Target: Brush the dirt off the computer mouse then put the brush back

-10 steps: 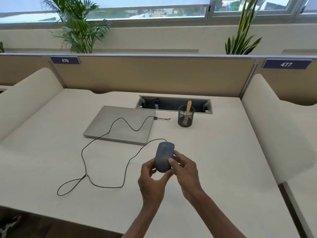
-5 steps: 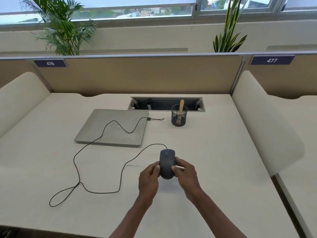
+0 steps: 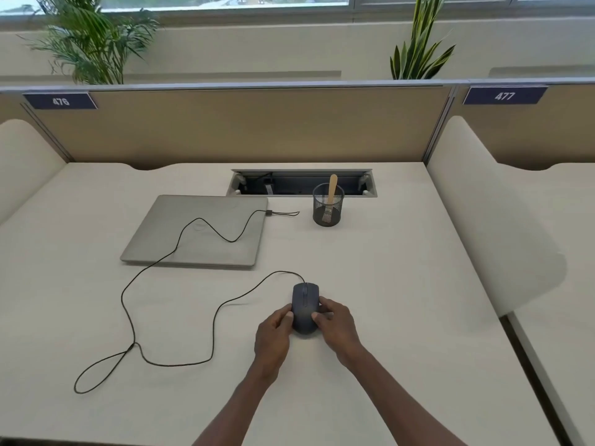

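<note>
A left hand and right hand clasp a dark grey corded computer mouse on the cream table; a wooden-handled brush stands in a black mesh cup.

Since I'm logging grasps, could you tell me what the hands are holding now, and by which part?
Both hands hold the mouse by its rear sides: left hand on its left flank, right hand on its right.

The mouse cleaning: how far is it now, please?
Done: nothing visible yet. The brush stands in the mesh cup, untouched. In hand: the left hand and right hand both hold the mouse low at the desk. Left: take the brush, sweep the mouse, return the brush to the cup.
</note>
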{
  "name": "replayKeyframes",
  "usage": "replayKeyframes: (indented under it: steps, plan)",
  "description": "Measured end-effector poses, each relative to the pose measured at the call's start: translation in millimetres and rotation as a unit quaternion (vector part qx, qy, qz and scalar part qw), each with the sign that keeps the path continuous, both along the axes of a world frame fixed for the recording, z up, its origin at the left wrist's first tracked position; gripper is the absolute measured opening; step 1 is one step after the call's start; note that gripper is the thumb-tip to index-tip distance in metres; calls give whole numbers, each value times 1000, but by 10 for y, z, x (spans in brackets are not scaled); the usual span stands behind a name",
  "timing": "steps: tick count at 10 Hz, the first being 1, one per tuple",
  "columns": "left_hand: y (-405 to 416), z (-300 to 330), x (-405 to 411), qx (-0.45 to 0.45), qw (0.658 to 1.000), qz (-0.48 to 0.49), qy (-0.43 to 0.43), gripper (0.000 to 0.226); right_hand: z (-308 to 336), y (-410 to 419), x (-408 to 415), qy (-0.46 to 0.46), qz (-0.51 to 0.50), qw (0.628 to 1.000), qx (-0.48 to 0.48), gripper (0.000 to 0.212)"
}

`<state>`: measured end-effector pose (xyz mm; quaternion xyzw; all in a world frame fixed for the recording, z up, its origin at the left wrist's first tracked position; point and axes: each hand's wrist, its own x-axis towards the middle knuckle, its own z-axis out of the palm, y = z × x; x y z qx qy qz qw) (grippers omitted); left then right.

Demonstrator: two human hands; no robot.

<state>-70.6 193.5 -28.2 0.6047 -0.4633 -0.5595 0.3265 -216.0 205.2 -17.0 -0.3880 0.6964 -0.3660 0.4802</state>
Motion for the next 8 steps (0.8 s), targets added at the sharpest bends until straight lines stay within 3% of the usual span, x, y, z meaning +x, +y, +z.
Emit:
replayKeyframes:
  steps: [2, 3, 4, 5, 6, 7, 8]
  plan:
    - [-11, 35, -16, -22, 998, -16, -53, 43, -56, -16, -41, 34, 17, 999, 6, 24]
    - [-23, 27, -20, -50, 995, -34, -82, 41, -47, -10, -40, 39, 18, 999, 1, 20]
    - [-47, -14, 26, -67, 991, -38, -111, 24, -19, 26, -31, 55, 16, 998, 13, 17]
    - [-65, -19, 115, -90, 989, -11, -119, 17, -11, 97, -45, 67, -15, 998, 11, 35]
    - [-43, 64, 280, -167, 978, 0, -128, 18, 49, 218, -101, 114, -56, 992, -20, 31]
    - [21, 106, 440, -279, 946, -42, -162, 22, 141, 301, -156, 195, -89, 973, -90, 26]
    - [70, 203, 487, -328, 919, -86, -201, 34, 302, 373, -147, 259, -104, 948, -154, 24]
